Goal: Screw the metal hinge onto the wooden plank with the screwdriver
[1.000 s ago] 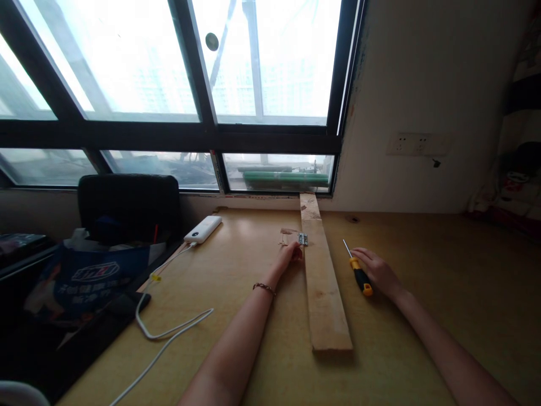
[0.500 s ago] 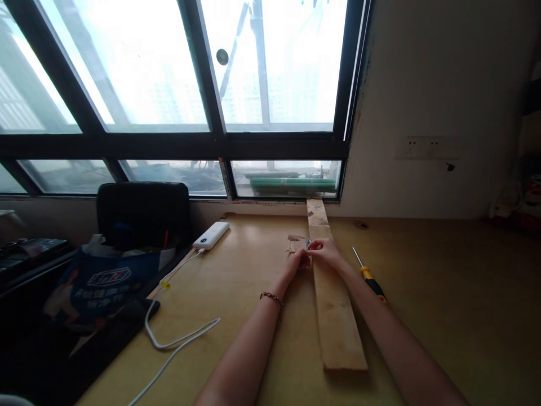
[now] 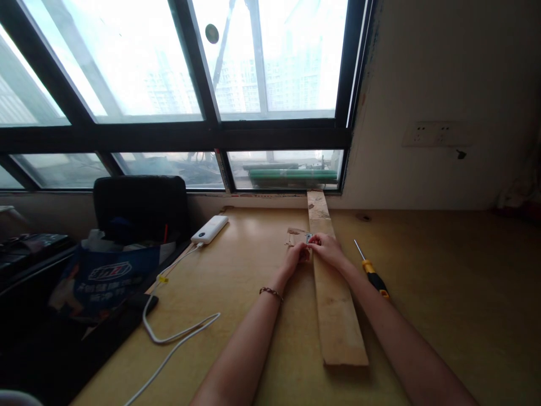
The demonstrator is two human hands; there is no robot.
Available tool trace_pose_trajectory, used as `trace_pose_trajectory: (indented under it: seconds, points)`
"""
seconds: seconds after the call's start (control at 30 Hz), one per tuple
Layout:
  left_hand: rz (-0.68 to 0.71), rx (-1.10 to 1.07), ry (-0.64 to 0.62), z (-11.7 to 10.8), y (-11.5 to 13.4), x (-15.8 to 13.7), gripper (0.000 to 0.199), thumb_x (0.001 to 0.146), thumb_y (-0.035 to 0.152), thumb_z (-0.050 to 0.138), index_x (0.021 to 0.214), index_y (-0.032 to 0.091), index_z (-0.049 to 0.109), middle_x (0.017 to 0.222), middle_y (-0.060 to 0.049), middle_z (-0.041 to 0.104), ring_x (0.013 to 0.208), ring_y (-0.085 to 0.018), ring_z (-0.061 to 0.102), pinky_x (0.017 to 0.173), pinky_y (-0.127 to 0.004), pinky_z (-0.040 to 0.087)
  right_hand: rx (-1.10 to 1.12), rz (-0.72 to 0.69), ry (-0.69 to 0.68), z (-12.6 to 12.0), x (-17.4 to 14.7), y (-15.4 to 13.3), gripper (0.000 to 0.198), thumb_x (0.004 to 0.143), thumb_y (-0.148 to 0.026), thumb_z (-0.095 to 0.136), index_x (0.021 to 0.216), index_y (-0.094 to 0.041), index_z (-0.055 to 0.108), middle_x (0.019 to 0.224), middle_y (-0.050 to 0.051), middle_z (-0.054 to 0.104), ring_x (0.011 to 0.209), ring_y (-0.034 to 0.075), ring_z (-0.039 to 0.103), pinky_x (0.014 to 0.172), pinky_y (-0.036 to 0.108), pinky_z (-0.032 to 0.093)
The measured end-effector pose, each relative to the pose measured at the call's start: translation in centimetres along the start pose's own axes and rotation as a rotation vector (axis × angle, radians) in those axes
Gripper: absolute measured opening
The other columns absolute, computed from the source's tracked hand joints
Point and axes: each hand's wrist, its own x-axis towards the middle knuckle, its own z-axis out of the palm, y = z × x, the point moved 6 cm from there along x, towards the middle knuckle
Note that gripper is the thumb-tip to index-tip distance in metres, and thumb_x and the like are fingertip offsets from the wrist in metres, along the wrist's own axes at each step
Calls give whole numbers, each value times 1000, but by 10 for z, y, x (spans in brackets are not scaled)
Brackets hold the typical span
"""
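Nearly closed, the right hand's fingers touch the hinge.

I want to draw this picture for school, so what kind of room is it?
Probably a room at home or a small workroom: a table stands by a big window, with a wooden board and a screwdriver on it.

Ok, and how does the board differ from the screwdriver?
The board is a broad, flat plank; the screwdriver is slimmer and far shorter. The board is pale wood, while the screwdriver has a yellow and black handle and a metal shaft. The right hand is over the board, whereas the screwdriver lies loose, not in either hand. Both lie on the table.
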Motion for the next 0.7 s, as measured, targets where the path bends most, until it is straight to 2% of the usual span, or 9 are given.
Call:
trace_pose_trajectory:
  seconds: [0.3, 0.53, 0.7]
  points:
    - [30, 15, 18, 1, 2, -2, 29, 65, 40, 44, 51, 15, 49, 43, 0, 44, 39, -7, 31, 42, -24, 17, -105, 4, -9, -1, -4, -6, 13, 78, -30, 56, 84, -22, 64, 82, 3, 65, 77, 18, 57, 61, 25, 34]
    - [37, 11, 15, -1, 0, 0, 30, 67, 38, 43, 48, 15, 48, 42, -2, 45, 39, -7, 32, 41, -24, 17, -33, 15, 36, -4, -4, -4, 16, 80, -32, 52, 86, -21, 62, 80, 2, 64, 71, 15, 56, 58, 24, 32]
    - [30, -23, 4, 0, 1, 1, 28, 66, 39, 44, 53, 15, 49, 44, -1, 45, 40, -7, 31, 41, -24, 17, 48, -15, -8, -1, -1, -2, 23, 75, -38, 57, 88, -21, 65, 73, 1, 63, 64, 14, 55, 55, 23, 33]
